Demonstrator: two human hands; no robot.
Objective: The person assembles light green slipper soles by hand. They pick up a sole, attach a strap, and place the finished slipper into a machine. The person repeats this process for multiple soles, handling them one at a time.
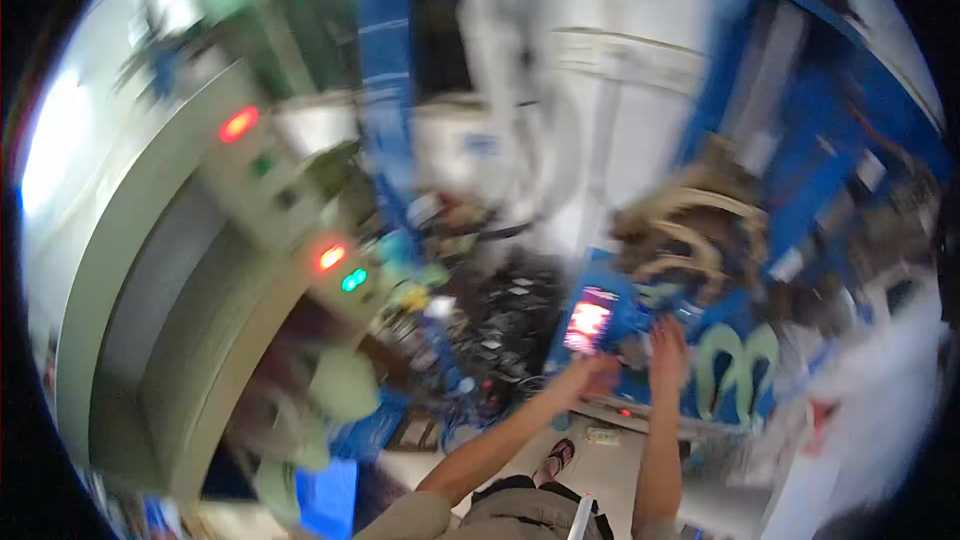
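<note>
The whole picture is smeared by motion. My left hand [598, 376] is just below a phone [590, 320] with a lit screen, over a blue work surface; its fingers are too blurred to show whether it grips the phone. To the right, my right hand [668, 350] reaches over the same surface with fingers stretched out, near a small clear and blue item [688, 314] that I cannot make out. Beside that hand, two pale green loop-shaped pieces [738, 372], like sandal straps, stand at the right of the surface.
A large beige machine [150, 320] with red and green lights fills the left side. Dark, jumbled items [505, 310] are heaped in the middle. Tan curved pieces [690, 230] lie behind the surface. A blue bin [327, 495] is at the lower left.
</note>
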